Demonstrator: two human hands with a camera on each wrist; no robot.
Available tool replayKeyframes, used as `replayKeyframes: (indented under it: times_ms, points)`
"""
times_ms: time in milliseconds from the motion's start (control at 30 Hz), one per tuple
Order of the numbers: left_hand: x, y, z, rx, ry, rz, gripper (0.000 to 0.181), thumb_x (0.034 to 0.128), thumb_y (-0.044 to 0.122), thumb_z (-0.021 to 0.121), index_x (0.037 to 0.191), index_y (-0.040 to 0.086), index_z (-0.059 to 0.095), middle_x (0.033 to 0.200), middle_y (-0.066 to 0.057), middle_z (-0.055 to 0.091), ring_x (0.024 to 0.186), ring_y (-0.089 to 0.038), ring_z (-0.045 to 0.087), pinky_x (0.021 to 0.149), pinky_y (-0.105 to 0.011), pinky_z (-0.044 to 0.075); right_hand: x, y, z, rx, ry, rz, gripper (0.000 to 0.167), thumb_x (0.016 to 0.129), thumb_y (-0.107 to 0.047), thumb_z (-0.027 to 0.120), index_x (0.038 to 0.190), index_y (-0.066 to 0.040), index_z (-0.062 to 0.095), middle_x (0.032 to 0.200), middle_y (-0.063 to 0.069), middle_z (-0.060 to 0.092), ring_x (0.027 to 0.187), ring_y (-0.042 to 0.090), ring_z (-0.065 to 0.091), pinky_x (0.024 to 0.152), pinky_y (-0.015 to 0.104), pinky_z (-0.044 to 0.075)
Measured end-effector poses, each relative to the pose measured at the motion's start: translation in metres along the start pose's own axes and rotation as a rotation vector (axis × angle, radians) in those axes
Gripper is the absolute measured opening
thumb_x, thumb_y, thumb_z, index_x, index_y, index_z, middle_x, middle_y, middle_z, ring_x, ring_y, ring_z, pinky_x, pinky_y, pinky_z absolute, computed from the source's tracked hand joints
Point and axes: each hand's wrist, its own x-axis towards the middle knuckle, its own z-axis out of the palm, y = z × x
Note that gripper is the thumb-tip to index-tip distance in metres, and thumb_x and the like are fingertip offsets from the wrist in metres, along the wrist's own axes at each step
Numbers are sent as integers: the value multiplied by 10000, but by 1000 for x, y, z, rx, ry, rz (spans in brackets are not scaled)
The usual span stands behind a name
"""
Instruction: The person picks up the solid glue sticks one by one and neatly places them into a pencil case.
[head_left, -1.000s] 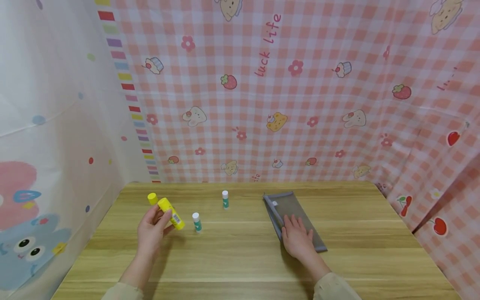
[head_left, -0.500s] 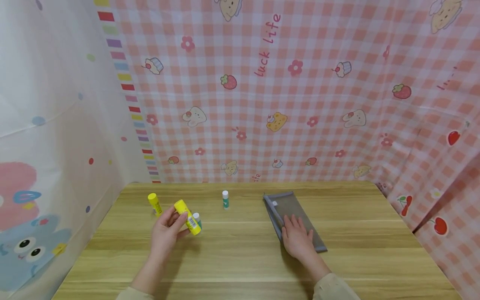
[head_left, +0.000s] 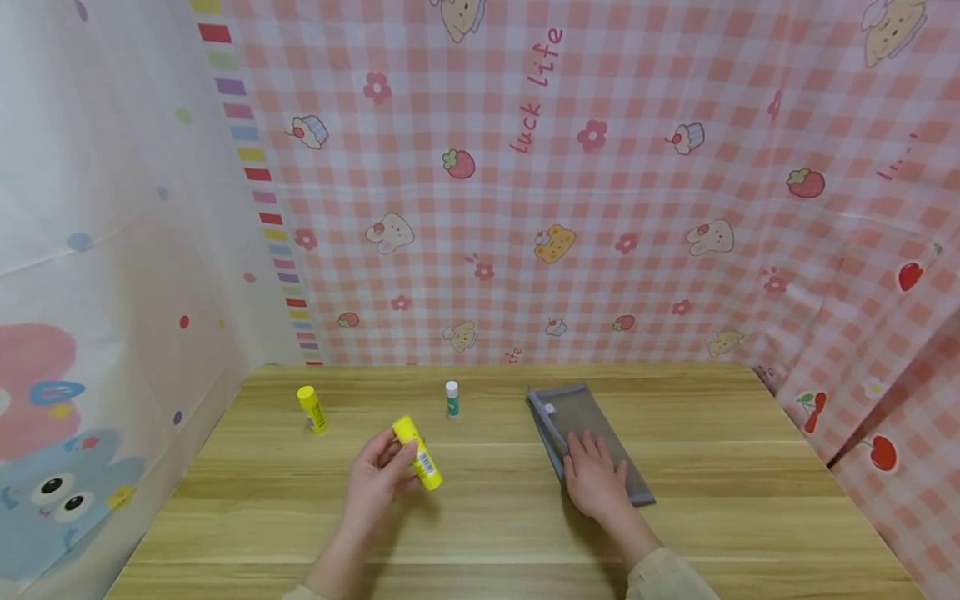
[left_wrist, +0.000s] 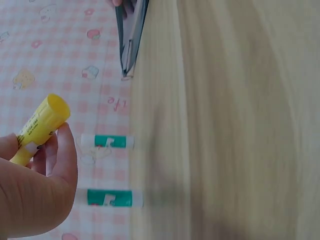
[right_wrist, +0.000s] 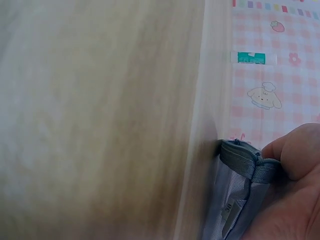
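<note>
So the left hand (head_left: 373, 481) just brought that yellow glue stick (head_left: 425, 463), pinched between thumb and fingers above the bench (head_left: 487, 533), closer to the grey mesh pouch (head_left: 581, 408), where the right hand (head_left: 596, 481) rests straight-fingered, though stick and pouch are still apart.

L hand (head_left: 375, 475) raised in a thumb-&-finger pinch, R hand (head_left: 596, 479) palm-down w/ fingers extended fwd.
</note>
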Motion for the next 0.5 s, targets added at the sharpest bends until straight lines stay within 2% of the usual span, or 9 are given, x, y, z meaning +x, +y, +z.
replayKeyframes:
  times_ms: [233,500]
  points:
    - [-1,-9,15,-60,6,-45,439,951,70,654,1346,-69,520,1031,-40,684,852,-126,650,682,-350,607,-1,-1,0,-1,3,-7,459,1036,-171,418,1445,35,443,1509,314,326,1400,519,222,1033,801,123]
    - [-3,-15,31,-123,-17,-81,490,960,80,642,1392,-73,468,986,-13,653,846,-120,646,673,-339,608,0,0,2,8,-1,5,468,1035,-176,416,1451,36,434,1516,309,317,1407,513,212,1045,795,94]
